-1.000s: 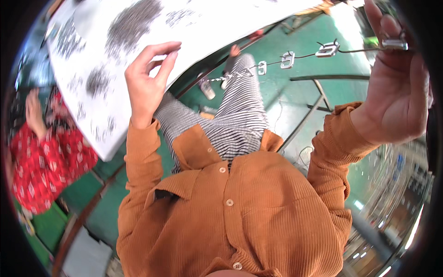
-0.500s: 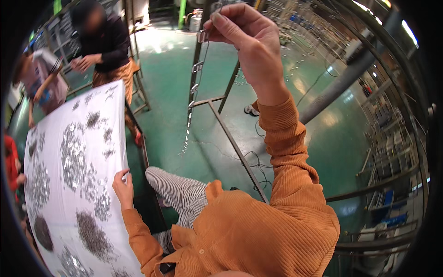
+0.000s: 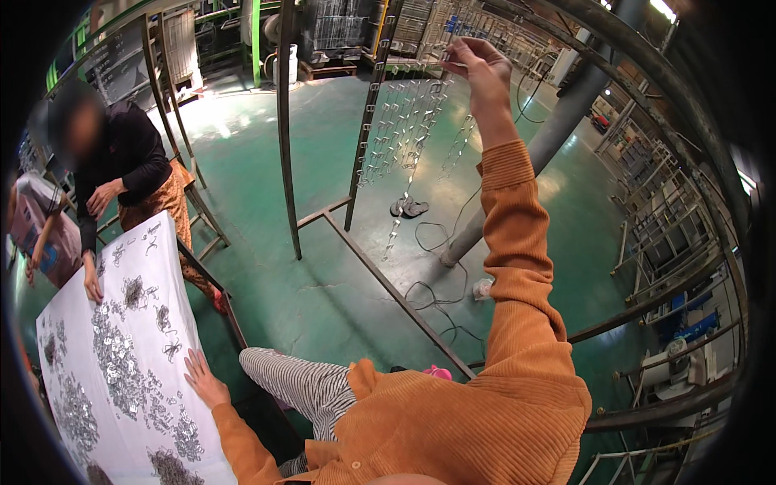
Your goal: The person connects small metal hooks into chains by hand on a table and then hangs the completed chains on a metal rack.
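My right hand [image 3: 477,69] is raised high at the end of its orange sleeve, fingers pinched on the top of a thin string of metal clips [image 3: 462,141]. Beside it, several more clip strings [image 3: 400,137] dangle from a metal rack [image 3: 284,121]. My left hand [image 3: 202,378] lies flat with fingers spread on the edge of a white table [image 3: 56,339]. Heaps of small loose metal clips [image 3: 121,356] cover that table close to my left hand.
A person in a black top [image 3: 121,162] leans on the table's far end, and another person [image 3: 32,230] stands at the far left. A grey pillar [image 3: 558,129], floor cables [image 3: 436,295] and a pair of sandals [image 3: 408,208] sit on the green floor beyond the rack.
My right hand has carried the clip string up to the rack among the other hanging strings. My left hand has come down from the air onto the table edge.
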The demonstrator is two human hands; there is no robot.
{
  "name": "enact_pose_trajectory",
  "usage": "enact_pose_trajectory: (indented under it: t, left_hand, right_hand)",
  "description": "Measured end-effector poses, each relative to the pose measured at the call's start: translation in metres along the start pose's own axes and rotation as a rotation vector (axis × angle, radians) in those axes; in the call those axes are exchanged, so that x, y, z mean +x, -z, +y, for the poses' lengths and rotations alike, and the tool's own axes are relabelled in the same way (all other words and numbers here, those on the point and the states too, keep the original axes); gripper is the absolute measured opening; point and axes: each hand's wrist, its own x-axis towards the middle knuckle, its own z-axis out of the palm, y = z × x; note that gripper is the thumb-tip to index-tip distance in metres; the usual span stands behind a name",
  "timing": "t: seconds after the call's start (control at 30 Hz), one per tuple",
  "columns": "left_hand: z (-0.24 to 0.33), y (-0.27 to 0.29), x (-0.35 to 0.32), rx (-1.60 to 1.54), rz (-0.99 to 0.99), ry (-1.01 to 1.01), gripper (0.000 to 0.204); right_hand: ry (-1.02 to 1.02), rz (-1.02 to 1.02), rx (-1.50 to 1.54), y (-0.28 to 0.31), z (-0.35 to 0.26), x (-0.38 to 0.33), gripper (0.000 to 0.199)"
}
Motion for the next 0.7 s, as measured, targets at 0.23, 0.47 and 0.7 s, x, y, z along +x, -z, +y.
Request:
enact_pose_trajectory:
  t: [0.23, 0.47, 0.7]
  left_hand:
    - [-0.002, -0.009, -0.003, -0.012, 0.095, 0.129, 0.096]
    - [0.001, -0.006, -0.003, -0.055, 0.111, 0.145, 0.097]
    - [-0.004, -0.003, -0.006, -0.094, 0.121, 0.167, 0.1]
  right_hand:
    - [0.053, 0.217, -0.123, 0.052, 0.021, 0.082, 0.012]
    - [0.08, 0.384, -0.247, 0.084, 0.021, 0.158, 0.012]
    - [-0.002, 0.095, 0.106, 0.118, 0.009, 0.198, 0.01]
